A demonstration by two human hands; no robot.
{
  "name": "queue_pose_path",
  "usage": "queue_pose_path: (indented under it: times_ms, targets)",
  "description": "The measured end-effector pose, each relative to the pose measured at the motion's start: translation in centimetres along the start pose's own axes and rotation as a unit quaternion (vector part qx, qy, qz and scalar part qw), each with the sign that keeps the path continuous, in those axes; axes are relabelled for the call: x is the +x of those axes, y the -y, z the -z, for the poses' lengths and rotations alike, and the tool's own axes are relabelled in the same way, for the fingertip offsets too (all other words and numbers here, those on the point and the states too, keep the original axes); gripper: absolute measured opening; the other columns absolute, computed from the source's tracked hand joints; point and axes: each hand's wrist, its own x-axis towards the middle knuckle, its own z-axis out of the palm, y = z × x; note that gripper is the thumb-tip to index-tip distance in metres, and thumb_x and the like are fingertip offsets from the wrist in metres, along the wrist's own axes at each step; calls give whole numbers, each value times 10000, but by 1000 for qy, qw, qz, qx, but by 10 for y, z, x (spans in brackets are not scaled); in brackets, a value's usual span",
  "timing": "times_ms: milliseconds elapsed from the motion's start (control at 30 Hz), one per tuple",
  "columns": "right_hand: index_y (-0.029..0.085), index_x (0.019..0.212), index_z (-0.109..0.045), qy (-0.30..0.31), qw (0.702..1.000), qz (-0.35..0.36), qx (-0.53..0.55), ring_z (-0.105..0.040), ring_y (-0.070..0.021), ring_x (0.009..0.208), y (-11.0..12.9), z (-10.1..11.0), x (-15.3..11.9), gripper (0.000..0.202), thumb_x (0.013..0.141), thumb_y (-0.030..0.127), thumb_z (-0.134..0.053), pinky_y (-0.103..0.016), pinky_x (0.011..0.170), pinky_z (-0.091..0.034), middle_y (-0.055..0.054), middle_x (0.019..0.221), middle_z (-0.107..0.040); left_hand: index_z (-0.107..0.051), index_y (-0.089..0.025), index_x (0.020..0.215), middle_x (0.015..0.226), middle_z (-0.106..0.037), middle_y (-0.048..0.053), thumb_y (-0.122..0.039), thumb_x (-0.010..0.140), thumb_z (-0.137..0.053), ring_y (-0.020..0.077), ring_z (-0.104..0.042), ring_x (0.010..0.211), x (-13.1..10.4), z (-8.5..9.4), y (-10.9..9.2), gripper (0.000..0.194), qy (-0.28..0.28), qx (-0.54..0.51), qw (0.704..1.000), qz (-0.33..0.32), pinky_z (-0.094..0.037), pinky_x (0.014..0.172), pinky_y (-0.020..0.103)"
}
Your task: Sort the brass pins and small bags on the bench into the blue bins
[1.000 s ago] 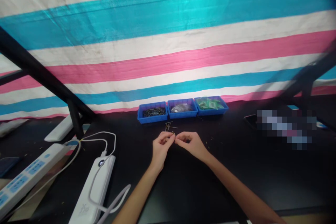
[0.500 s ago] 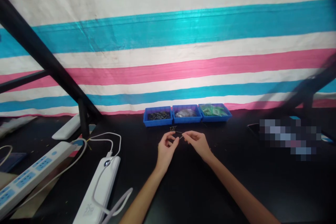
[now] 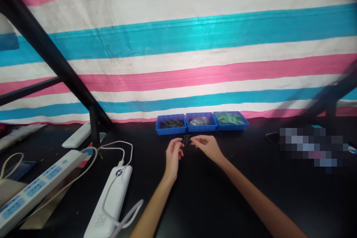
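Note:
A small group of thin metal screws (image 3: 186,139) lies on the black table, between my two hands and just in front of the blue trays. My right hand (image 3: 209,148) comes in from the right, thumb and forefinger pinched on a thin screw at the edge of that group; the fingertips cover most of it. To the left of the group, my left hand (image 3: 173,157) is held with its fingers loosely bent and apart, and nothing shows in it. Behind them stands a blue tray of dark screws (image 3: 172,123).
Beside the screw tray stand a blue tray with clear plastic bags (image 3: 200,121) and another with green packets (image 3: 229,118). At left lie a white power bank (image 3: 111,197) with a cable and a power strip (image 3: 41,186). A phone (image 3: 272,137) rests at right.
My hands have moved apart; the thin pieces formerly between them no longer show in my left hand. My right fingertips are now by the group of screws. The view has shifted slightly.

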Motion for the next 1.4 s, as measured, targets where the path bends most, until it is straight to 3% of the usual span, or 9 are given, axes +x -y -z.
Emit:
queue_pose_path:
  times_ms: [167,333,433,500,633,800,1100,1267,1400]
  targets:
    - [138,775,-710,-3,1000,21,9,-667,-207,651,12,-17,35,247,678,354,-636,-330,663,-538,-79,669,-703,-569,-159,939,758,-544,-2,-381,747,-521,43,-434,465,1,1,-1,297,1,3,1000,4,-263,401,176]
    - [160,919,-685,4,996,35,84,-661,-176,727,17,-21,53,284,698,323,-611,-298,687,-524,-63,849,-711,-564,-158,932,749,-535,-5,-379,761,-505,41,-431,464,3,2,2,286,0,11,1000,2,-260,400,172]
    - [169,864,-703,-10,997,54,-63,-616,-147,589,8,-11,45,223,728,298,-581,-262,582,-474,-29,664,-686,-569,-160,921,750,-534,-6,-374,761,-506,41,-429,465,3,1,3,274,4,15,1000,5,-259,402,173]
    - [191,853,-709,-12,979,74,-190,-580,-133,560,-2,-2,36,196,732,282,-584,-252,567,-432,-13,619,-662,-577,-161,908,752,-534,-6,-374,760,-510,43,-430,473,2,0,3,267,10,14,1000,4,-262,408,175]
    - [220,855,-712,3,923,102,-370,-571,-140,709,-18,8,21,167,764,253,-576,-255,642,-386,-33,813,-676,-588,-170,880,757,-537,-8,-387,758,-511,55,-435,499,1,0,4,261,24,32,999,3,-272,424,176]
    - [252,815,-712,17,896,86,-435,-547,-150,836,-25,11,13,138,789,256,-577,-273,708,-334,-17,871,-658,-594,-163,843,744,-528,-7,-399,757,-508,60,-420,505,4,0,9,265,31,66,997,13,-259,424,176]
    - [222,691,-677,-4,915,76,-397,-525,-134,758,-23,30,-10,55,716,232,-629,-276,706,-307,7,761,-637,-647,-146,821,720,-519,4,-444,749,-535,74,-409,536,7,1,15,327,53,103,993,17,-279,445,191]
    - [205,759,-649,-15,962,91,-257,-511,-96,653,-17,47,-19,109,773,268,-561,-232,639,-354,14,718,-592,-676,-184,963,674,-527,-11,-449,729,-590,74,-391,537,3,-4,10,364,60,160,985,-2,-295,475,196]
    - [188,808,-611,-37,988,62,-138,-518,-101,643,-7,47,-23,125,790,280,-527,-223,595,-377,10,726,-583,-681,-196,982,705,-555,-1,-419,713,-627,78,-403,555,-6,-13,4,354,103,179,978,-20,-334,523,207]
